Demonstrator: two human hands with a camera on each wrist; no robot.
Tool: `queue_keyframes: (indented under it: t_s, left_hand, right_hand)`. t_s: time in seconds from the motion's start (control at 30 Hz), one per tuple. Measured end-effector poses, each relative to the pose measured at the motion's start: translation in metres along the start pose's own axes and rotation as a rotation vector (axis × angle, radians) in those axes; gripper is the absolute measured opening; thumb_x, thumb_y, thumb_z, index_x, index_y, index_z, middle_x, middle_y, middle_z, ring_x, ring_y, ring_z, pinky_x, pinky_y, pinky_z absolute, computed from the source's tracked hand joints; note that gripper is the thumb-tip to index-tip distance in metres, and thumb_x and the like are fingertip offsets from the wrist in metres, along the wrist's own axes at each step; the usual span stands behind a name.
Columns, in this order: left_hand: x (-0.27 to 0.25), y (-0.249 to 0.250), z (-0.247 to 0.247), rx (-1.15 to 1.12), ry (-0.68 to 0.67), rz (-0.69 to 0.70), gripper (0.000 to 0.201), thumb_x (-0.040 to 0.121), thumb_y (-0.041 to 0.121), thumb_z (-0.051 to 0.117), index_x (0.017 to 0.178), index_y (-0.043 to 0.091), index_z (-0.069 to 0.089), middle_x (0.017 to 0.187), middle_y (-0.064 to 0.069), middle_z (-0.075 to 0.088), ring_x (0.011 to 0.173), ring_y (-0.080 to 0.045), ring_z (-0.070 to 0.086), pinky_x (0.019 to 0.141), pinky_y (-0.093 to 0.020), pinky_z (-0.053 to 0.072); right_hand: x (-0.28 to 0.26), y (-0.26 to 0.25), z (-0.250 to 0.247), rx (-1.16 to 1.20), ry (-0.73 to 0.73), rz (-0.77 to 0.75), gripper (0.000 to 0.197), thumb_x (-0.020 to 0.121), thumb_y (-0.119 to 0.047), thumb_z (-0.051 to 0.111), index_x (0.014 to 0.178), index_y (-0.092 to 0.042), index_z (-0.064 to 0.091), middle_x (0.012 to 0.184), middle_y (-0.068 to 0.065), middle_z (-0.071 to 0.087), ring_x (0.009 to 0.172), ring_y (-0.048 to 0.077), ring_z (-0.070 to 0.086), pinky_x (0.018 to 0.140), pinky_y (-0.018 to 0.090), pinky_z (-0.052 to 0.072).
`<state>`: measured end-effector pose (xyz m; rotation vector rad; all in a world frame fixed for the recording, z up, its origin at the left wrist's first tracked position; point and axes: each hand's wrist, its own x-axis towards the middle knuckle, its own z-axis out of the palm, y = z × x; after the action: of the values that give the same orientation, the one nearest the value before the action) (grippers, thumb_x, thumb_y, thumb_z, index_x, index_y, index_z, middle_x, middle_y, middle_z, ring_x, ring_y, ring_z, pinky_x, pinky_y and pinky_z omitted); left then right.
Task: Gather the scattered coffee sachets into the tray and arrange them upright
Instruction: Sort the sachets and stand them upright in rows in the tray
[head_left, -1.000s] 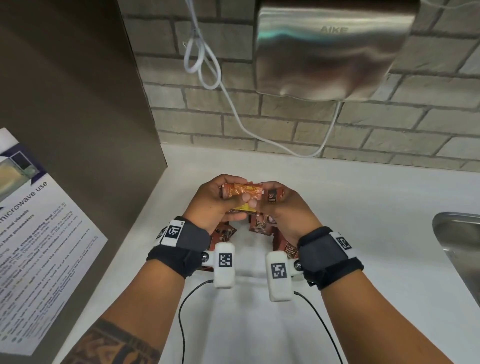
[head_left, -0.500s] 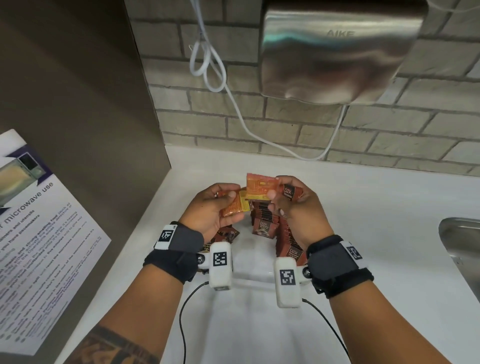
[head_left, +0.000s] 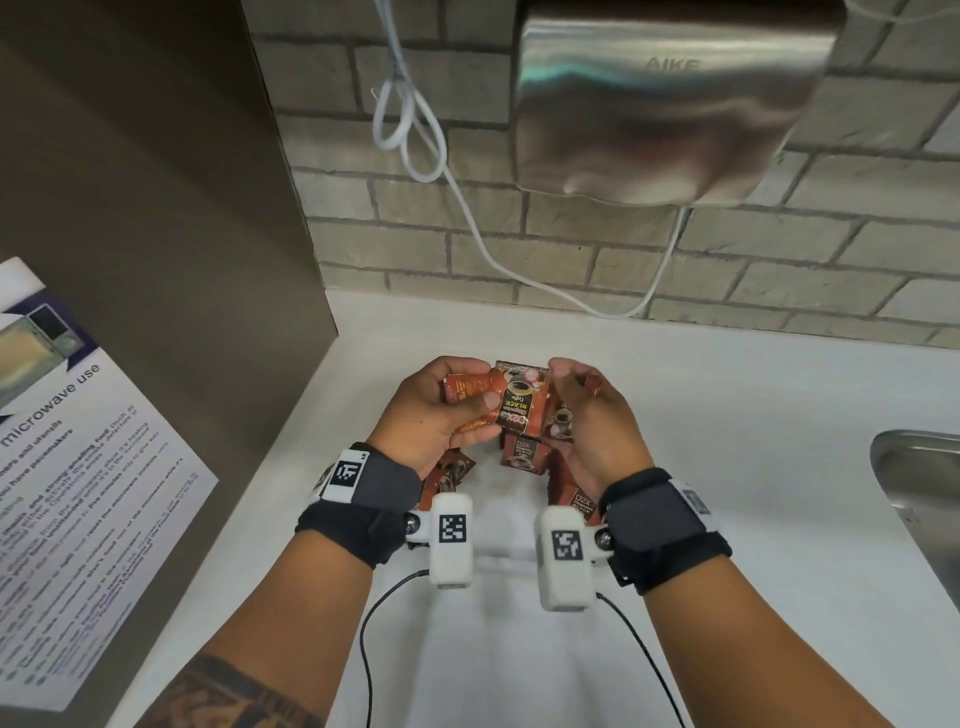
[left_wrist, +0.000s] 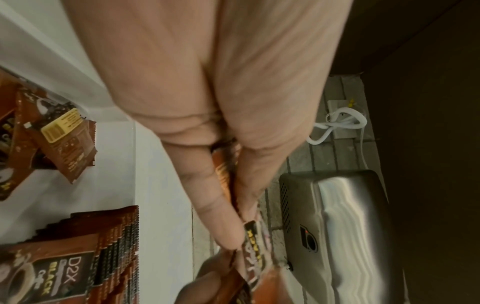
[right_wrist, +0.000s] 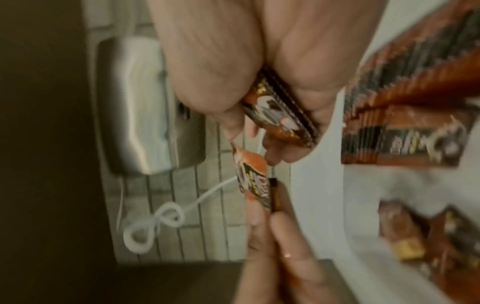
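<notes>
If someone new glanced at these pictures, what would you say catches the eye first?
The two hands, left hand and right hand, meet above the white counter, both gripping brown sachets. Under them a row of sachets stands upright in a clear tray, with a few loose ones beside it. On the brick wall above hangs a steel hand dryer with its white cable looped to the left.

sink (head_left: 914, 499) right, sachets (head_left: 522, 457) ctr counter (head_left: 727, 415)
</notes>
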<state>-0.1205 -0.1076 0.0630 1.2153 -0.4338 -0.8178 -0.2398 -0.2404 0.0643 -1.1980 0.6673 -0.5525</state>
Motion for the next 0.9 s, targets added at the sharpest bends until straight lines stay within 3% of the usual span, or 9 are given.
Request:
queue_keyframes:
  t_s: [0.07,0.17,0.3,0.47,0.57,0.63,0.73,0.83,0.9]
  left_hand:
    - [0.0,-0.001,0.001,0.036,-0.014,0.015,0.028,0.087,-0.001,0.071,0.111,0.012,0.062,0.105,-0.004,0.072,0.096,-0.019,0.072,0.072,-0.032,0.06]
    - [0.0,0.0,-0.001,0.099,-0.052,0.021,0.032,0.085,-0.001,0.073,0.113,0.011,0.063,0.107,-0.005,0.072,0.097,-0.021,0.072,0.072,-0.034,0.061]
    - [-0.001,0.0,-0.004,0.106,-0.033,0.017,0.029,0.088,0.007,0.071,0.115,0.01,0.062,0.106,-0.008,0.072,0.095,-0.02,0.073,0.069,-0.031,0.061]
    - [-0.003,-0.004,-0.005,-0.031,-0.019,-0.052,0.038,0.084,0.03,0.069,0.115,0.01,0.062,0.117,-0.01,0.069,0.106,-0.026,0.069,0.073,-0.029,0.06]
    - [-0.004,-0.002,-0.004,0.05,-0.032,-0.019,0.037,0.081,0.015,0.077,0.115,0.012,0.062,0.107,-0.006,0.073,0.101,-0.023,0.071,0.073,-0.029,0.059]
    - [-0.002,0.002,-0.005,0.115,0.008,0.008,0.036,0.08,0.002,0.078,0.111,0.013,0.064,0.101,-0.006,0.073,0.094,-0.024,0.072,0.066,-0.028,0.059]
    - [-0.002,0.008,-0.006,0.228,-0.016,0.019,0.035,0.078,0.0,0.081,0.107,0.013,0.066,0.099,-0.007,0.074,0.085,-0.021,0.073,0.059,-0.028,0.06]
    - [-0.004,0.009,-0.002,0.345,-0.102,0.005,0.034,0.076,0.004,0.084,0.104,0.014,0.068,0.098,-0.013,0.074,0.079,-0.022,0.072,0.055,-0.027,0.059]
    - [-0.003,0.008,0.0,0.365,-0.116,0.006,0.027,0.081,0.008,0.081,0.104,0.014,0.067,0.098,-0.016,0.073,0.08,-0.024,0.072,0.058,-0.029,0.059]
  right_hand:
    - [0.001,-0.004,-0.001,0.089,-0.067,0.119,0.041,0.095,-0.038,0.065,0.118,-0.005,0.064,0.111,0.018,0.073,0.105,0.037,0.07,0.092,0.055,0.056]
    - [0.001,-0.012,-0.003,0.067,-0.112,0.092,0.043,0.09,-0.038,0.07,0.118,-0.006,0.063,0.109,0.015,0.074,0.1,0.032,0.072,0.087,0.049,0.059]
    - [0.007,-0.011,-0.008,-0.029,-0.11,0.036,0.036,0.082,-0.007,0.079,0.116,-0.01,0.064,0.102,0.011,0.07,0.091,0.029,0.072,0.076,0.04,0.058]
    - [0.006,-0.011,-0.004,0.183,-0.031,0.046,0.042,0.087,0.008,0.067,0.124,-0.007,0.057,0.1,0.012,0.069,0.086,0.026,0.068,0.073,0.035,0.054]
    - [0.005,-0.004,-0.005,0.134,-0.069,0.101,0.044,0.087,0.014,0.062,0.125,-0.006,0.055,0.104,0.017,0.07,0.086,0.028,0.069,0.073,0.038,0.059]
    - [0.004,0.0,-0.007,0.0,-0.183,0.164,0.048,0.083,0.013,0.065,0.127,-0.003,0.056,0.103,0.019,0.07,0.09,0.035,0.066,0.08,0.046,0.056]
    - [0.0,0.0,-0.01,-0.147,-0.443,0.265,0.049,0.076,0.006,0.074,0.124,0.0,0.062,0.108,0.02,0.07,0.099,0.033,0.065,0.085,0.041,0.051]
    - [-0.003,-0.004,-0.01,-0.193,-0.556,0.248,0.041,0.083,-0.001,0.074,0.123,-0.003,0.066,0.111,0.016,0.071,0.102,0.029,0.067,0.089,0.039,0.052]
    - [-0.003,-0.005,-0.009,-0.228,-0.57,0.224,0.044,0.078,-0.004,0.077,0.121,-0.003,0.066,0.111,0.017,0.071,0.102,0.029,0.068,0.088,0.04,0.053]
